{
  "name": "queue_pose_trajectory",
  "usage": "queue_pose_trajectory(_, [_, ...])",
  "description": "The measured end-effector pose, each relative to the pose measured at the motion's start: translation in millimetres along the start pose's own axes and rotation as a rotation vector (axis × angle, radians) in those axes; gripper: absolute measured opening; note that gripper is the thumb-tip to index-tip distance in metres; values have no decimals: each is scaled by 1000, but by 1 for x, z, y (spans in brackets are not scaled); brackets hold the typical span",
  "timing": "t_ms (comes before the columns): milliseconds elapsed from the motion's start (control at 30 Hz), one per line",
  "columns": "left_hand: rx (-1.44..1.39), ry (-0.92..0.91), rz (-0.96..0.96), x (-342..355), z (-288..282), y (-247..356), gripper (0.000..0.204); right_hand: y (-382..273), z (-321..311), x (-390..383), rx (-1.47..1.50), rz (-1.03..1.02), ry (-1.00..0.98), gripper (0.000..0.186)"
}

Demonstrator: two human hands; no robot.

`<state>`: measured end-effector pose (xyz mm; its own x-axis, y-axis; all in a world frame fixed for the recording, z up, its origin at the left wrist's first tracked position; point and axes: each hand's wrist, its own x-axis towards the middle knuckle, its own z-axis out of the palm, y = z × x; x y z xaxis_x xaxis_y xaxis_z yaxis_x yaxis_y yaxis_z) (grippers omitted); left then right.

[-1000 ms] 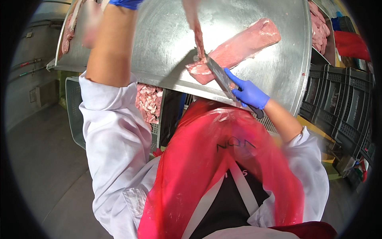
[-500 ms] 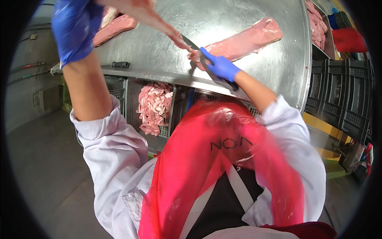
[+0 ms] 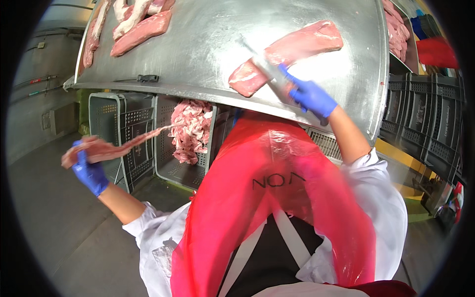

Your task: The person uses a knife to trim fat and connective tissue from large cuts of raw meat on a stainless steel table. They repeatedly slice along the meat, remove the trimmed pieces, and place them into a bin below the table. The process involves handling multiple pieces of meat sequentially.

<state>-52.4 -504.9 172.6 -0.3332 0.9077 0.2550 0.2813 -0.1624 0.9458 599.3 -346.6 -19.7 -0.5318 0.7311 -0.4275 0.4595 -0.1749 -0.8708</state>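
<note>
My left gloved hand (image 3: 90, 174) grips a long, thin strip of meat (image 3: 118, 149), held out at the left beside a grey crate (image 3: 106, 116); the strip's thin end trails over a second crate (image 3: 183, 173) holding pink trimmings (image 3: 190, 126). In my right gloved hand (image 3: 310, 96) is a broad knife (image 3: 264, 67), blurred, its blade across a pink loin (image 3: 309, 42) on the steel table (image 3: 208, 54). I cannot tell whether the loin under the blade is one piece or two.
Several meat pieces (image 3: 141, 32) lie at the table's back left. A second knife (image 3: 147, 78) rests along the near edge. A bin of meat (image 3: 396, 34) stands beyond the right edge, with a red item (image 3: 435, 52) beside it and stacked dark crates (image 3: 415, 119) below.
My left hand has swung down from high at the left, carrying the strip away from the loin to beside the crates. My right hand keeps the knife, now slightly further right and lower.
</note>
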Motion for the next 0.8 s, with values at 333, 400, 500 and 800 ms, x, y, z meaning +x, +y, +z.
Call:
queue_pose_trajectory(333, [779,-656,368,-59,432,-152,39,57,-177,120,-196,-92,541,79])
queue_pose_trajectory(400, [868,-841,435,-56,475,-158,22,43,-180,139,-240,-32,475,78])
queue_pose_trajectory(500, [1070,-765,561,-21,490,-192,12,75,-184,155,-478,-10,545,68])
queue_pose_trajectory(800, [-603,26,-629,-24,662,-238,21,72,-126,85,-162,173,620,80])
